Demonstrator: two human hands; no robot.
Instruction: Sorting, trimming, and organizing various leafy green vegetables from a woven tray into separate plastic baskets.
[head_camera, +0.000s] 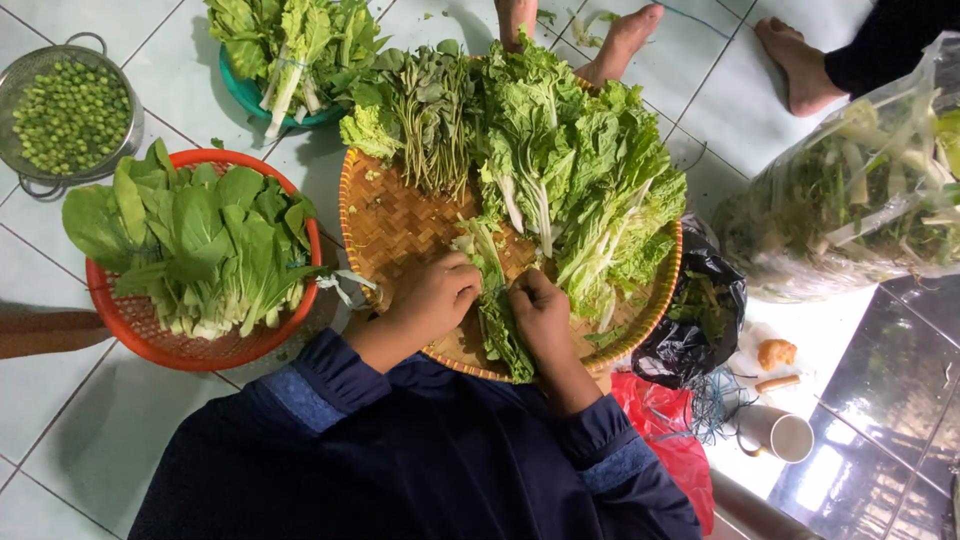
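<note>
Dark sleeves (420, 470) are filling the near frame. Beyond them a woven tray (385, 225) is lying on the tiled floor (60, 400), carrying heaped greens (590, 170). At its near edge both hands are working one leafy stalk (492, 300): the left hand (432, 298) is clenched around it, the right hand (540, 312) is pinching its other side. Judgement: the grip should be staying low on the stem, so leaves are not tearing. An orange basket (150, 345) is sitting left.

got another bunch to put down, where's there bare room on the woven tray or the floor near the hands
Bare weave shows on the woven tray, left of the left hand and right hand gripping a leafy stalk. Bare tile lies below the orange basket. The tray's right half is heaped with greens.
</note>
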